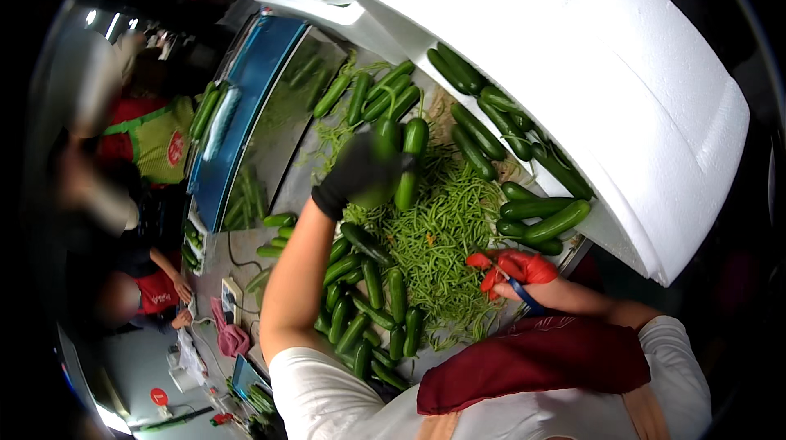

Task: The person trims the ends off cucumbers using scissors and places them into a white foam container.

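Note:
My left hand (368,167), in a black glove and blurred, is shut on cucumbers (415,139) whose thin stems point away from me. The fingers hide part of them, so how many it holds is unclear. Red coverings wrap the fingers of my right hand (519,271). That hand grips scissors with blue handles (527,297), their blades (494,265) partly hidden. Between the hands spreads a heap of thin, short green stem pieces (436,243). Piled cucumbers (368,311) lie left of the heap, below my left forearm.
A large white foam box (552,41) tilts along the right, with cucumbers (506,130) at its edge. Beyond my left hand lie more cucumbers (384,93) and a clear panel with a blue strip (249,108). A power strip (231,300) and pink cloth (230,332) are left. Other people (153,292) stand there.

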`<state>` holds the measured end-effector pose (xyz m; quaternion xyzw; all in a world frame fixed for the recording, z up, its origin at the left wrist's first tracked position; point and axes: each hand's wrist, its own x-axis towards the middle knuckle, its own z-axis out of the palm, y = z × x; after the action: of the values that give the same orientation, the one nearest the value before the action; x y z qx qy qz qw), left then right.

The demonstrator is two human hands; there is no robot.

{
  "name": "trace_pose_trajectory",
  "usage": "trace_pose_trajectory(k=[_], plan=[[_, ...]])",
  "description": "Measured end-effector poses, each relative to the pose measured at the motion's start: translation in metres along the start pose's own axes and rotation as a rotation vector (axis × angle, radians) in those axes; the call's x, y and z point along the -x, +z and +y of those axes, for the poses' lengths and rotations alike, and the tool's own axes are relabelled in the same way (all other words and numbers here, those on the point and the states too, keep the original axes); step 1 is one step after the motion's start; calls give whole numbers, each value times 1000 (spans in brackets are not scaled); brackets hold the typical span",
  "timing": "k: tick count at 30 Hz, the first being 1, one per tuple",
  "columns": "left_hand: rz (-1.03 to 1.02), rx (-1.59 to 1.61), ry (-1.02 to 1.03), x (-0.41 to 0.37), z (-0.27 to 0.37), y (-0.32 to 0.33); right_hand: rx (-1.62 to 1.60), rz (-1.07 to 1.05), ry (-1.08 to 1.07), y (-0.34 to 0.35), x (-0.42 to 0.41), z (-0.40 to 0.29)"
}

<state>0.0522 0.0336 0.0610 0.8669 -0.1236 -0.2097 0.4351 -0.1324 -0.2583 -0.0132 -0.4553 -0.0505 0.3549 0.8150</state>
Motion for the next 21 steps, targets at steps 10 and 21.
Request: trace_pose_trajectory(k=[10,21], plan=[[-228,823,-129,121,15,71,198,-212,43,5,-15,-46],[-356,741,-190,138,33,90,378,-124,172,6,12,-54]])
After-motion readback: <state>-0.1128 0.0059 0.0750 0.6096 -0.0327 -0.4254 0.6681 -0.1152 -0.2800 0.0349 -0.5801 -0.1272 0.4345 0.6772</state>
